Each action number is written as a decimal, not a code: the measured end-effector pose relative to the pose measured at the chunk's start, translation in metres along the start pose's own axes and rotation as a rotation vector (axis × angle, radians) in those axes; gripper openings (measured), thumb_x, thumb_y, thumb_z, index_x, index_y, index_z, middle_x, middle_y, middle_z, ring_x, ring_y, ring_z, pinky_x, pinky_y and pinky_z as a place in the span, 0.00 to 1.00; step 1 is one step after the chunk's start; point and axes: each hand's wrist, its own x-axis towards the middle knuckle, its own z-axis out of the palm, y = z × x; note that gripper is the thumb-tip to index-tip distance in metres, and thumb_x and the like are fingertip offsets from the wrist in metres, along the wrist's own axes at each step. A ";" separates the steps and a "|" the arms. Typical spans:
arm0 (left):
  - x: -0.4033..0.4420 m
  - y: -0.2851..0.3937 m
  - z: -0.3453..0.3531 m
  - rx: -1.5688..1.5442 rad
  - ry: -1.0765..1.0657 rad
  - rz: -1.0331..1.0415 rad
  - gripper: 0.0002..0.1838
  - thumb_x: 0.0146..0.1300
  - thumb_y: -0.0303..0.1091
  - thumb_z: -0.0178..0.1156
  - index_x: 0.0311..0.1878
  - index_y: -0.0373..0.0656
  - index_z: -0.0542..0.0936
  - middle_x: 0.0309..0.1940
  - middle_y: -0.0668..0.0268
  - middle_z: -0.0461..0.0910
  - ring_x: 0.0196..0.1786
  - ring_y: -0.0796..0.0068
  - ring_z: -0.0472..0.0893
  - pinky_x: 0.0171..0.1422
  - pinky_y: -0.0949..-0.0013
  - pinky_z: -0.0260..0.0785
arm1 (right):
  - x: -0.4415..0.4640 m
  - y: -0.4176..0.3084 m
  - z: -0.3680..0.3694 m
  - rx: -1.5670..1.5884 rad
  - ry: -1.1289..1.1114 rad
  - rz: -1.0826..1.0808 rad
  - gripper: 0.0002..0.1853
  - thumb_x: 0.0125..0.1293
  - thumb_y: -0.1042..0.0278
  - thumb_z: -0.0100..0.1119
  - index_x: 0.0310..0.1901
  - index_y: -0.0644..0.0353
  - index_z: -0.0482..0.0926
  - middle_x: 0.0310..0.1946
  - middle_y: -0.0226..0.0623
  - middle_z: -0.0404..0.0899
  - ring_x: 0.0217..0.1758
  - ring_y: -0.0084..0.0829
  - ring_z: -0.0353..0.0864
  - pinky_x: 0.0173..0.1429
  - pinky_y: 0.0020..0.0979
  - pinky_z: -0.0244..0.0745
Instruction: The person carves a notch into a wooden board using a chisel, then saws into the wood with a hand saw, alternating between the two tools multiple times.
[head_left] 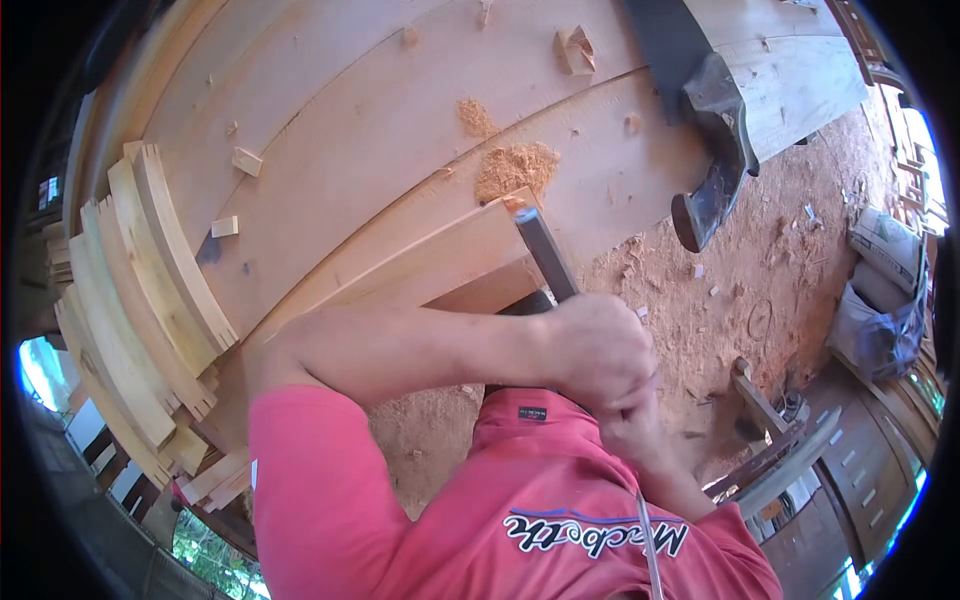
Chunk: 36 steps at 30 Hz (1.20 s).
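Note:
A dark, flat chisel (546, 250) points away from me, its bright tip at the end of a wooden board (430, 255). My left hand (598, 343) is closed in a fist around the chisel. Just below it, touching it, my right hand (630, 425) is closed too, apparently at the chisel's rear end; its fingers are partly hidden. Orange-brown wood shows at the board's end, and a heap of shavings (517, 170) lies just beyond.
A handsaw (718, 130) lies at the far right of the wide planks (380, 110). Stacked notched boards (160, 270) stand at left. Small wood offcuts (247, 162) are scattered about. Sacks (880, 290) and wooden furniture pieces (850, 490) sit at right on the chip-covered ground (730, 290).

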 end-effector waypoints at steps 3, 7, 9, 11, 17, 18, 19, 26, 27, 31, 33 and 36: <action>0.003 0.000 -0.002 0.002 -0.018 0.140 0.21 0.64 0.46 0.57 0.20 0.43 0.81 0.21 0.53 0.82 0.24 0.53 0.84 0.29 0.54 0.76 | 0.001 -0.013 0.004 -0.069 0.105 -0.100 0.16 0.63 0.79 0.57 0.53 0.66 0.83 0.54 0.45 0.84 0.57 0.40 0.83 0.60 0.37 0.79; 0.004 -0.012 -0.019 0.078 -0.046 -0.111 0.22 0.65 0.47 0.56 0.21 0.42 0.82 0.22 0.54 0.82 0.25 0.53 0.85 0.30 0.54 0.77 | 0.024 -0.001 0.009 0.053 0.145 0.106 0.16 0.61 0.80 0.57 0.51 0.64 0.84 0.54 0.44 0.85 0.58 0.39 0.83 0.61 0.38 0.78; 0.002 -0.006 -0.007 0.023 -0.081 -0.035 0.21 0.64 0.47 0.56 0.21 0.42 0.83 0.22 0.54 0.83 0.26 0.53 0.85 0.31 0.54 0.78 | 0.010 0.012 0.008 -0.117 0.125 -0.079 0.16 0.61 0.80 0.58 0.51 0.63 0.84 0.53 0.45 0.85 0.58 0.37 0.83 0.61 0.37 0.78; 0.002 0.001 0.002 0.033 -0.066 0.042 0.21 0.63 0.47 0.56 0.22 0.42 0.83 0.22 0.54 0.82 0.26 0.53 0.85 0.30 0.54 0.78 | -0.002 0.006 0.002 -0.124 0.050 -0.120 0.18 0.62 0.79 0.57 0.55 0.64 0.82 0.53 0.44 0.84 0.57 0.37 0.83 0.61 0.37 0.78; 0.003 -0.006 -0.015 0.030 -0.104 -0.036 0.21 0.62 0.47 0.57 0.20 0.42 0.83 0.22 0.53 0.82 0.26 0.53 0.85 0.30 0.53 0.78 | 0.012 -0.010 0.009 -0.024 0.131 0.153 0.17 0.61 0.79 0.57 0.52 0.65 0.84 0.51 0.50 0.85 0.59 0.49 0.82 0.63 0.41 0.77; 0.004 0.002 -0.011 -0.008 -0.098 -0.035 0.21 0.63 0.47 0.57 0.20 0.42 0.82 0.22 0.53 0.83 0.26 0.52 0.85 0.29 0.53 0.78 | 0.004 -0.011 0.008 -0.051 0.129 0.015 0.18 0.62 0.79 0.57 0.54 0.65 0.82 0.53 0.48 0.84 0.59 0.44 0.82 0.62 0.40 0.77; 0.002 0.001 -0.011 -0.014 -0.092 -0.039 0.21 0.63 0.47 0.57 0.20 0.42 0.82 0.22 0.53 0.83 0.26 0.52 0.85 0.29 0.53 0.78 | 0.000 -0.012 0.008 -0.076 0.123 -0.121 0.18 0.63 0.79 0.57 0.55 0.65 0.81 0.54 0.45 0.83 0.59 0.38 0.82 0.61 0.39 0.77; 0.003 0.003 -0.003 -0.055 -0.100 -0.002 0.16 0.56 0.44 0.59 0.22 0.44 0.85 0.23 0.53 0.85 0.29 0.53 0.87 0.34 0.51 0.79 | -0.006 -0.007 0.014 -0.064 0.154 0.106 0.16 0.64 0.75 0.59 0.54 0.66 0.82 0.50 0.52 0.84 0.57 0.50 0.83 0.58 0.40 0.79; 0.003 0.003 0.000 -0.054 -0.093 -0.007 0.16 0.56 0.44 0.59 0.22 0.44 0.85 0.23 0.53 0.85 0.29 0.53 0.87 0.34 0.51 0.79 | -0.010 -0.008 0.014 -0.086 0.163 0.021 0.16 0.64 0.75 0.59 0.53 0.66 0.82 0.49 0.52 0.84 0.56 0.50 0.83 0.58 0.40 0.79; 0.004 -0.001 -0.009 0.005 -0.124 -0.016 0.16 0.57 0.43 0.58 0.20 0.45 0.85 0.23 0.54 0.84 0.28 0.53 0.86 0.33 0.52 0.79 | 0.005 -0.007 0.012 -0.100 0.120 0.178 0.16 0.67 0.75 0.55 0.54 0.64 0.82 0.55 0.46 0.83 0.61 0.43 0.81 0.63 0.38 0.77; 0.003 -0.002 -0.005 -0.018 -0.051 -0.006 0.15 0.55 0.44 0.59 0.20 0.45 0.85 0.22 0.55 0.84 0.28 0.54 0.86 0.33 0.52 0.79 | -0.007 -0.001 0.010 -0.124 0.121 0.069 0.17 0.65 0.75 0.58 0.55 0.65 0.82 0.55 0.49 0.83 0.59 0.46 0.82 0.61 0.40 0.77; 0.002 0.002 0.000 -0.002 -0.124 0.029 0.15 0.55 0.44 0.59 0.20 0.46 0.85 0.23 0.55 0.84 0.28 0.53 0.86 0.33 0.52 0.79 | -0.003 -0.010 0.014 -0.217 0.138 -0.062 0.19 0.65 0.74 0.58 0.58 0.65 0.80 0.57 0.50 0.82 0.61 0.48 0.81 0.62 0.41 0.77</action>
